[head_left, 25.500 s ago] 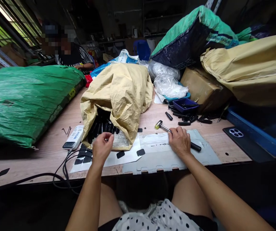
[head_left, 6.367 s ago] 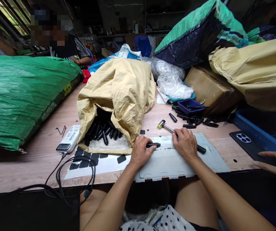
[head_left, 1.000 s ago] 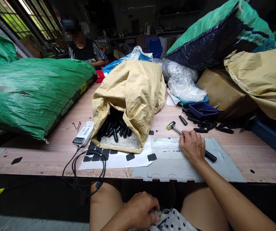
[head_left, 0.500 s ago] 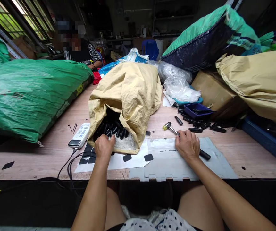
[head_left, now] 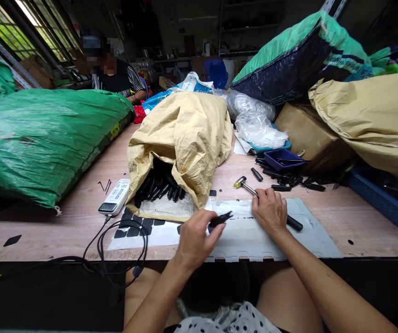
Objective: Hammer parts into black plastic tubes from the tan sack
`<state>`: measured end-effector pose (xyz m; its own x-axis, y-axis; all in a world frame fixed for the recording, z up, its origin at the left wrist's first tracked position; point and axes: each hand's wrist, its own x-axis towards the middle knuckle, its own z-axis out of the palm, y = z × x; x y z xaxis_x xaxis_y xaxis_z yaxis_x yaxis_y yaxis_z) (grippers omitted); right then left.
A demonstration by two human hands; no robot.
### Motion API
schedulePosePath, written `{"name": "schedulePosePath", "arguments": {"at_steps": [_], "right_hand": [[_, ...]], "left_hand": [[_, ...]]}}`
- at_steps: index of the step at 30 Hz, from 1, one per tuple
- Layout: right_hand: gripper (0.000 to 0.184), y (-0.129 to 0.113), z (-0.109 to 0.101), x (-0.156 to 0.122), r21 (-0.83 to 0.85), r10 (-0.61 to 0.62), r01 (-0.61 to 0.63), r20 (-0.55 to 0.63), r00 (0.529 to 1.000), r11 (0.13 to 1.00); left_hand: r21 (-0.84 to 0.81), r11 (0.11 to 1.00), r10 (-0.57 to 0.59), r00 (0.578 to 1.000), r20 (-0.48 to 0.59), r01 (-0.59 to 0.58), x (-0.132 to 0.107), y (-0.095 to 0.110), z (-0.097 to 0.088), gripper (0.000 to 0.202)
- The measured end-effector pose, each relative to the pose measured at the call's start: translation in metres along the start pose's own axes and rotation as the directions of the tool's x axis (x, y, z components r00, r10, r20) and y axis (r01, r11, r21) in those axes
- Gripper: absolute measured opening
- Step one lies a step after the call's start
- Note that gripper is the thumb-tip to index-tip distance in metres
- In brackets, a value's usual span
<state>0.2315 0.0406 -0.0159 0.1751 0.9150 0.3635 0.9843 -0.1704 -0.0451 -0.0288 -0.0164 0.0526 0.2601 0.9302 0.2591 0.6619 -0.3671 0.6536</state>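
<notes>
My left hand (head_left: 196, 237) pinches a small black plastic part (head_left: 220, 218) just above the grey mat (head_left: 309, 236) at the table's front edge. My right hand (head_left: 271, 210) lies closed over the handle of a small hammer (head_left: 244, 183), whose yellow-tipped head points to the back left. Behind my left hand, a tan woven sack (head_left: 185, 134) lies open, with several black parts (head_left: 159, 189) spilling from its mouth. A white sheet with black stickers (head_left: 139, 231) lies in front of the sack.
A large green sack (head_left: 39, 138) fills the left side. A white power bank (head_left: 114, 197) with a black cable (head_left: 115, 245) lies beside it. At right are a blue tray (head_left: 284, 159), loose black parts (head_left: 289, 178), a cardboard box (head_left: 306, 134) and more sacks. Another person (head_left: 115, 76) sits at the back left.
My left hand came off my lap, reached into the sack's mouth, and has come back right over the mat with a black part. My right hand stayed on the hammer.
</notes>
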Motion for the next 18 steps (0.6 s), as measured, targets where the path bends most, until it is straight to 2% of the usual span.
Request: {"name": "schedulePosePath", "arguments": {"at_steps": [3, 7, 12, 18], "right_hand": [[0.025, 0.000, 0.000, 0.000, 0.008, 0.004, -0.004, 0.005, 1.000, 1.000], [0.025, 0.000, -0.001, 0.000, 0.016, 0.009, -0.009, 0.004, 1.000, 1.000], [0.026, 0.000, -0.001, -0.001, 0.031, 0.008, -0.008, 0.003, 1.000, 0.999], [0.031, 0.004, 0.003, -0.001, 0.068, 0.019, -0.018, -0.007, 1.000, 0.998]], "left_hand": [[0.007, 1.000, 0.010, 0.995, 0.098, -0.011, 0.020, 0.001, 0.033, 0.014], [0.068, 0.997, -0.029, 0.993, 0.114, 0.022, 0.042, -0.018, 0.060, 0.015], [-0.017, 1.000, -0.009, 0.998, 0.060, 0.010, 0.045, -0.036, 0.071, 0.020], [-0.095, 0.995, -0.031, 0.998, 0.046, 0.035, 0.044, -0.038, 0.073, 0.018]]}}
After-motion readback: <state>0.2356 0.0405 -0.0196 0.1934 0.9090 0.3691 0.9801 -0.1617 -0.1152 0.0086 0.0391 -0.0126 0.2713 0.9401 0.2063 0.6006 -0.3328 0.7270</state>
